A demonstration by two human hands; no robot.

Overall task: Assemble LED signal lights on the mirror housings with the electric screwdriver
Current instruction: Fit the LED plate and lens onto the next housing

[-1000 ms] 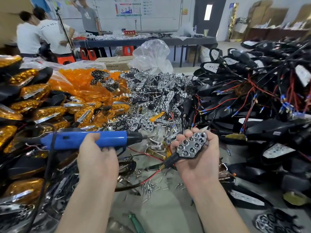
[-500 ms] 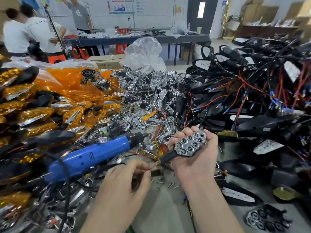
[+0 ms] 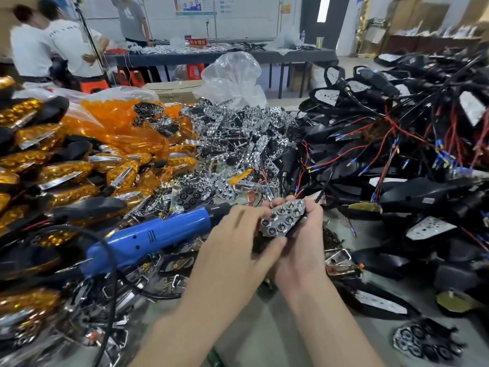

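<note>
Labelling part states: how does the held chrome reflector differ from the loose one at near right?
The held reflector sits tilted in the right hand; the loose reflector lies on the table. The held one's cells show pale centres; the loose one's look dark, though blurred. Both are chrome honeycomb plates.

glossy chrome reflector, matt blue plastic screwdriver, shiny amber lenses, matt blk housings.

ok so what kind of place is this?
Most likely a small assembly workshop: bulk heaps of black mirror housings, chrome LED reflectors and amber lenses, plus other people working at a long table behind.
</note>
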